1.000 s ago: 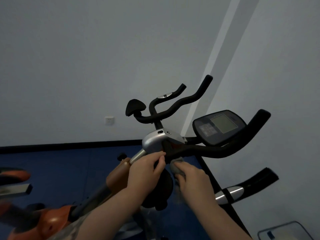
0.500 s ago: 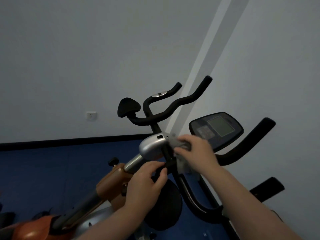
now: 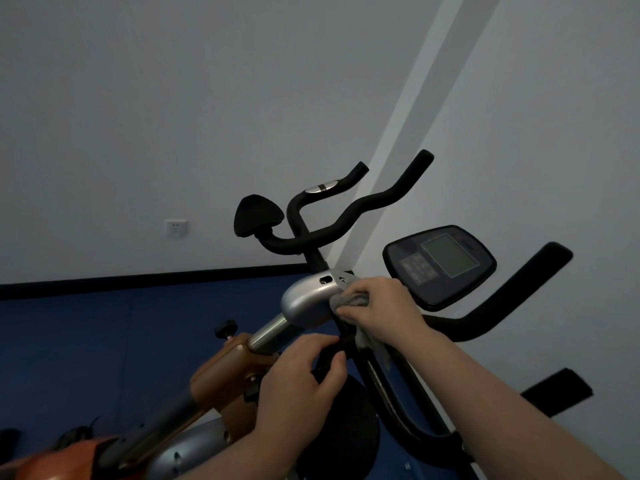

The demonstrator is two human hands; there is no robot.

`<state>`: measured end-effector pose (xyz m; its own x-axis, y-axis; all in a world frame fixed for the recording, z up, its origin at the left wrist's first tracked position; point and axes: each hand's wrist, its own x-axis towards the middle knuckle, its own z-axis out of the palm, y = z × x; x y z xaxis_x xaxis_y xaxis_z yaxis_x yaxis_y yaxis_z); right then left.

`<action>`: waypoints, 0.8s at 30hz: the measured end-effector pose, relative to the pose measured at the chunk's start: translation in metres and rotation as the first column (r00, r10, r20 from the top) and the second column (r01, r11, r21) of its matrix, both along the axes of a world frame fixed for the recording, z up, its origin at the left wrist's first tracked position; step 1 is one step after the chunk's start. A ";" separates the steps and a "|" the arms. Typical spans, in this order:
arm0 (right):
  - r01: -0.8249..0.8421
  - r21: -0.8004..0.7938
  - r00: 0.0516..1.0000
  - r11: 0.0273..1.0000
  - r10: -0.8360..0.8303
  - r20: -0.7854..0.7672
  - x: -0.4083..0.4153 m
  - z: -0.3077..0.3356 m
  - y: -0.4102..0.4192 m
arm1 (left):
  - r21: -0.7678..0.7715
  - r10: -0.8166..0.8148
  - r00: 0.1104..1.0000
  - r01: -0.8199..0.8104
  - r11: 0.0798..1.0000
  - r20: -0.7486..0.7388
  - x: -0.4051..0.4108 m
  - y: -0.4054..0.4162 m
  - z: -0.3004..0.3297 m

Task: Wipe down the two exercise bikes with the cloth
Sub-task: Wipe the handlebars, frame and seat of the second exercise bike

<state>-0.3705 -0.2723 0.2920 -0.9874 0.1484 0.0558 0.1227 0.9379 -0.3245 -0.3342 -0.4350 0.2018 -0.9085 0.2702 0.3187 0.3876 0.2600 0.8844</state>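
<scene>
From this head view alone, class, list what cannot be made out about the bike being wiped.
- Cloth: mostly hidden under the right hand; its full shape is unclear.
- Handlebar section under the left hand: covered by the fingers.
- Console buttons: too small and dim to read.
- Orange frame: blurred and cut off at the lower left edge.

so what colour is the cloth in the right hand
Grey; the cloth shows best in the head view, bunched under the right hand against the silver housing.

Floor (image 3: 86, 341): dark blue, meeting a pale wall along a black skirting strip (image 3: 138, 277).
On floor: two exercise bikes, an orange-framed bike (image 3: 221, 379) and a black bike (image 3: 415, 403) beside it.
</scene>
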 end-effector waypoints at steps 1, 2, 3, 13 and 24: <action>-0.031 -0.005 0.999 1.000 0.031 0.041 0.002 0.002 0.004 | -0.003 -0.004 1.000 0.004 1.000 0.000 0.001 0.000 0.000; -0.065 -0.020 0.993 0.998 0.067 0.096 0.005 0.005 0.007 | -0.009 -0.007 1.000 0.007 1.000 0.003 0.002 -0.001 0.000; -0.089 -0.043 0.985 0.995 0.094 0.146 0.006 0.008 0.008 | -0.015 -0.011 1.000 0.011 1.000 0.006 0.002 -0.002 0.000; -0.078 0.032 0.997 0.996 0.079 -0.014 0.000 -0.006 0.000 | -0.024 -0.006 0.999 0.007 1.000 0.031 0.003 -0.001 0.003; -0.150 -0.002 0.989 0.989 0.150 0.014 0.005 0.001 0.000 | -0.014 0.014 0.999 -0.013 1.000 0.050 0.002 -0.002 0.003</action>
<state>-0.3659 -0.2722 0.2928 -0.9991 -0.0018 0.0421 -0.0154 0.9457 -0.3247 -0.3322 -0.4369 0.2044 -0.9267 0.2621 0.2695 0.3397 0.2769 0.8988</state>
